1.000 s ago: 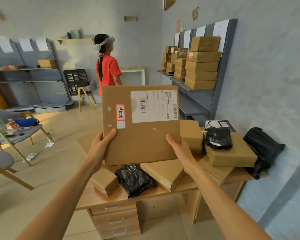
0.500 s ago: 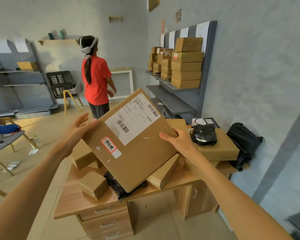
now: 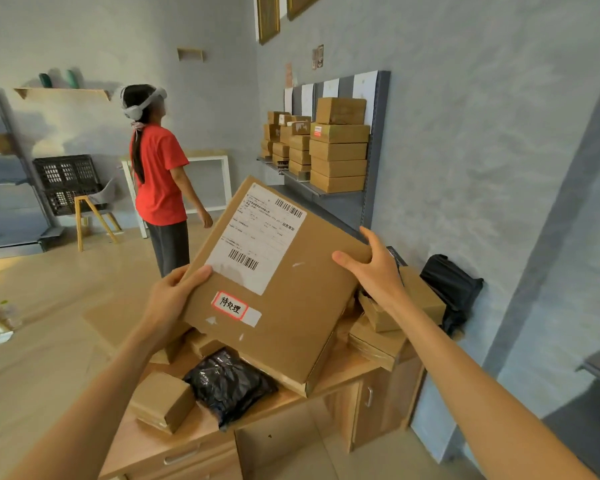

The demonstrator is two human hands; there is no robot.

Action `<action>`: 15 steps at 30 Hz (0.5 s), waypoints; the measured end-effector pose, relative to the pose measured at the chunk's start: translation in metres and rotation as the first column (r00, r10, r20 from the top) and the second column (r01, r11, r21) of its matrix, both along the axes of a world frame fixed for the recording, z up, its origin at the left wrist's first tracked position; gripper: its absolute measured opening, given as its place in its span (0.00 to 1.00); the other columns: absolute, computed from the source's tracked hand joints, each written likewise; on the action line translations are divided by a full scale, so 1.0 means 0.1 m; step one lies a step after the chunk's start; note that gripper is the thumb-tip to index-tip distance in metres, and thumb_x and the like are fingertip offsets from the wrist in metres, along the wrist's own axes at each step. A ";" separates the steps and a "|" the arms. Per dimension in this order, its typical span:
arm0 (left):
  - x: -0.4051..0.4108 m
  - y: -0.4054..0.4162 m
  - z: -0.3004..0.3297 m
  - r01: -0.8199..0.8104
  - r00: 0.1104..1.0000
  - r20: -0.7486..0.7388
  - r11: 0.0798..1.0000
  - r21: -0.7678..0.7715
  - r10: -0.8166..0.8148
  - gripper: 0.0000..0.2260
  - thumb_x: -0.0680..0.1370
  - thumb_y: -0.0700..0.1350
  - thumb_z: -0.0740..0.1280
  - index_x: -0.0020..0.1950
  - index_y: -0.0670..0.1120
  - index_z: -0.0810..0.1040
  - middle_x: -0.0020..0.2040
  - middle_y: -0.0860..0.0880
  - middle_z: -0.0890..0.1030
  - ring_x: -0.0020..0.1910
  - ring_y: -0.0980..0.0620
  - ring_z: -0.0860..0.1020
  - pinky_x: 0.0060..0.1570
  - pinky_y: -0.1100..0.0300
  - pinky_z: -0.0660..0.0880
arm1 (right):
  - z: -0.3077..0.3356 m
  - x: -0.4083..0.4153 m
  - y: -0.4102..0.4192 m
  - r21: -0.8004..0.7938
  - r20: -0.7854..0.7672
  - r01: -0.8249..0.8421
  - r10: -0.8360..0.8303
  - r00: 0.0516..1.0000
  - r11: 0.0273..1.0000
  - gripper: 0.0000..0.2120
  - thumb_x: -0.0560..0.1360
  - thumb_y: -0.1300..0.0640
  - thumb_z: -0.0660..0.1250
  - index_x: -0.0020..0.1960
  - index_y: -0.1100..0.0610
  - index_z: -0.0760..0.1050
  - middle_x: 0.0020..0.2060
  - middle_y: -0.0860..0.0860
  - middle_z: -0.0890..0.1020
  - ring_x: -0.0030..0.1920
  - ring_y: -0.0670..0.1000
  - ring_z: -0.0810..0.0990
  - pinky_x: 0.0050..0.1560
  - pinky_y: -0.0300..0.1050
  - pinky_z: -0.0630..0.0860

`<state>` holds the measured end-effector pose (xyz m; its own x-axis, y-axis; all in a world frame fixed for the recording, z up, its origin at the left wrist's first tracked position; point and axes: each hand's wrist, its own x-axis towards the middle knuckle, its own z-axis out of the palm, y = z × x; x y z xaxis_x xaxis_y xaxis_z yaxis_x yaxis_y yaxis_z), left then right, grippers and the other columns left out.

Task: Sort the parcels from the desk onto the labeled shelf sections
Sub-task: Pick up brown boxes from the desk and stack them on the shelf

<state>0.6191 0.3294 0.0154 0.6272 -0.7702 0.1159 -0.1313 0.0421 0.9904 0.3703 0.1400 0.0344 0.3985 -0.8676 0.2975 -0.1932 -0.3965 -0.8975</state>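
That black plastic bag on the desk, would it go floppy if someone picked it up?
Probably. The black plastic bag is crinkled and lumpy, so it likely sags and shifts in the hand rather than keeping a shape. Its glossy film looks somewhat slippery. By contrast, the flat cardboard parcel stays flat though held only at two edges by the left hand and right hand, so it seems stiff.

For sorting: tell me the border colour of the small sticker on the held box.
Red, on the sticker; head view.

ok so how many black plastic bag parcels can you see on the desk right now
1 for certain: a black bag parcel at the desk's front, below the held box. Others may be hidden behind that box.
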 end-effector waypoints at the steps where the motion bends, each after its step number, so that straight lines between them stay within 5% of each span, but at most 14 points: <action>1: 0.03 -0.03 -0.04 -0.030 0.999 -0.029 0.999 -0.019 0.030 0.26 0.69 0.61 0.71 0.61 0.47 0.76 0.46 0.46 0.84 0.38 0.52 0.84 0.32 0.64 0.79 | 0.00 0.00 0.04 0.010 0.032 0.025 -0.025 0.999 1.000 0.40 0.71 0.44 0.72 0.76 0.49 0.56 0.74 0.49 0.63 0.72 0.52 0.64 0.69 0.54 0.66; 6: 0.13 -0.24 -0.14 -0.083 0.964 -0.261 0.992 -0.096 0.056 0.29 0.67 0.63 0.73 0.60 0.46 0.77 0.51 0.44 0.84 0.50 0.42 0.82 0.55 0.42 0.77 | -0.19 0.06 0.29 0.175 0.100 0.063 -0.082 0.992 0.983 0.48 0.64 0.34 0.70 0.77 0.48 0.54 0.75 0.48 0.62 0.73 0.51 0.63 0.72 0.54 0.63; 9: 0.04 -0.40 -0.13 -0.055 0.952 -0.306 0.990 -0.127 0.014 0.25 0.73 0.60 0.68 0.63 0.46 0.75 0.53 0.45 0.83 0.51 0.46 0.82 0.52 0.49 0.78 | -0.26 0.06 0.45 0.316 0.215 -0.029 -0.042 0.976 0.948 0.50 0.59 0.32 0.71 0.76 0.48 0.58 0.69 0.48 0.71 0.66 0.49 0.72 0.68 0.51 0.69; 12: -0.11 -0.51 -0.11 0.025 0.949 -0.307 0.990 -0.137 -0.066 0.21 0.75 0.59 0.65 0.62 0.48 0.75 0.50 0.48 0.82 0.49 0.49 0.81 0.42 0.57 0.76 | -0.24 0.00 0.59 0.311 0.234 -0.037 -0.039 0.971 0.950 0.32 0.71 0.44 0.69 0.72 0.49 0.63 0.60 0.44 0.76 0.56 0.43 0.77 0.61 0.43 0.73; 15: -0.25 -0.60 -0.09 0.139 0.933 -0.309 0.978 -0.155 -0.182 0.20 0.74 0.60 0.65 0.60 0.49 0.76 0.50 0.49 0.83 0.49 0.49 0.81 0.44 0.55 0.77 | -0.23 -0.16 0.67 0.286 0.252 0.101 -0.176 0.952 0.953 0.27 0.73 0.47 0.69 0.70 0.48 0.66 0.56 0.43 0.78 0.54 0.41 0.78 0.57 0.41 0.75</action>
